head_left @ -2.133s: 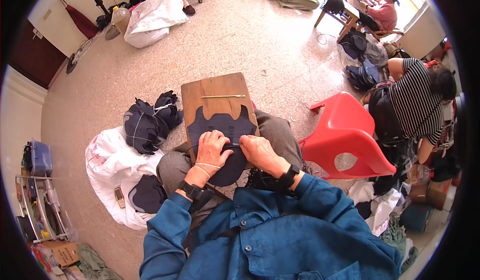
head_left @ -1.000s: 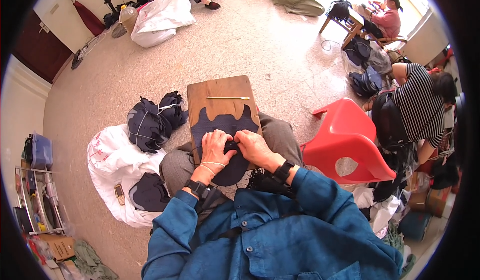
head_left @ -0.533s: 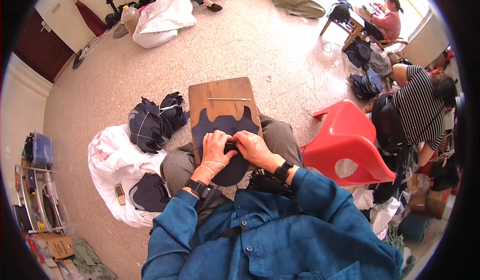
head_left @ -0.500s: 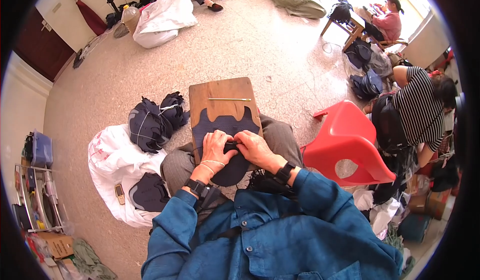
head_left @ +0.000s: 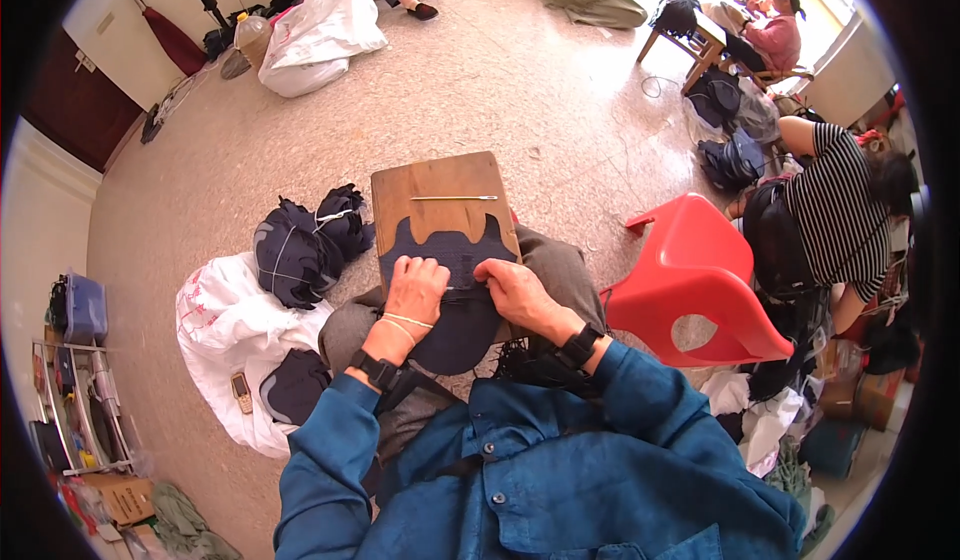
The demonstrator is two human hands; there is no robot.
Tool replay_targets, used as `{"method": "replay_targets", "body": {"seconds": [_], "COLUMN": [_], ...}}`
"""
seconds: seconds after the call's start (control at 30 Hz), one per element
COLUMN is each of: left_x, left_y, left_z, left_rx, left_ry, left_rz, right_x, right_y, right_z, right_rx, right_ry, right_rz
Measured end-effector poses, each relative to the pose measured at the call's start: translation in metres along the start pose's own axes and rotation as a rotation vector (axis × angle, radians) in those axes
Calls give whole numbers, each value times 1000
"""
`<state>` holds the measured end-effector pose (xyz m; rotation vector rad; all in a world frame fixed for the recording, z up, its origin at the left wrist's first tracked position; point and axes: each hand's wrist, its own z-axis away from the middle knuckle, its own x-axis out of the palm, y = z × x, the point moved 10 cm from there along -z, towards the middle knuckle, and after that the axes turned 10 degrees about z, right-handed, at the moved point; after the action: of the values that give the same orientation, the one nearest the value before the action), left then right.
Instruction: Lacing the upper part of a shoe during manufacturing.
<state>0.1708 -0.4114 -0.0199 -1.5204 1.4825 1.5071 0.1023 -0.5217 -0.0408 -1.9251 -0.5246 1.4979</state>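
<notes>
1. Where the board (head_left: 440, 175) rests over the person's grey trousers (head_left: 558, 265), the dark cloth (head_left: 462, 251) lies on its nearer half, two prongs at its upper edge pointing away from the body.
2. The left hand (head_left: 418, 288) is on the cloth's left side, fingers curled under and bunched together; whether they are clamped on the fabric, I cannot tell.
3. The right hand (head_left: 517, 292) is at the cloth's right side, thumb and forefinger close together (their tips are too small to read), so I cannot tell whether they pinch anything.
4. The hands are apart, with a short pale line showing on the cloth between them.
5. Below the hands, a rounded dark flap (head_left: 455, 338) extends past the board's near edge.
6. Beyond the cloth, a thin rod (head_left: 453, 198) lies crosswise on the board, touched by neither hand.
7. To the left, a white bag (head_left: 215, 320) is spread on the floor (head_left: 170, 210), bearing a phone (head_left: 241, 393) and a dark piece (head_left: 295, 385); a tied bundle (head_left: 292, 255) sits at its far side.
8. To the right stands a red chair (head_left: 680, 270), and beyond it a person in a striped top (head_left: 838, 200) leans over.
</notes>
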Motion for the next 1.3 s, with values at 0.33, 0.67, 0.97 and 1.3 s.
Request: {"method": "replay_targets", "body": {"seconds": [0.33, 0.67, 0.97, 1.3], "left_x": [-7, 3, 19, -2], "left_y": [6, 14, 16, -9], "left_z": [3, 0, -9, -9], "left_rx": [40, 44, 32, -194], "left_ry": [80, 66, -23, 25], "left_rz": [176, 149, -121, 409], "right_x": [0, -3, -1, 0], "right_y": [2, -5, -1, 4], "right_z": [-3, -4, -4, -3], "right_rx": [36, 7, 1, 8], "right_ry": [-1, 16, 27, 44], "right_rz": [-19, 17, 7, -16]}}
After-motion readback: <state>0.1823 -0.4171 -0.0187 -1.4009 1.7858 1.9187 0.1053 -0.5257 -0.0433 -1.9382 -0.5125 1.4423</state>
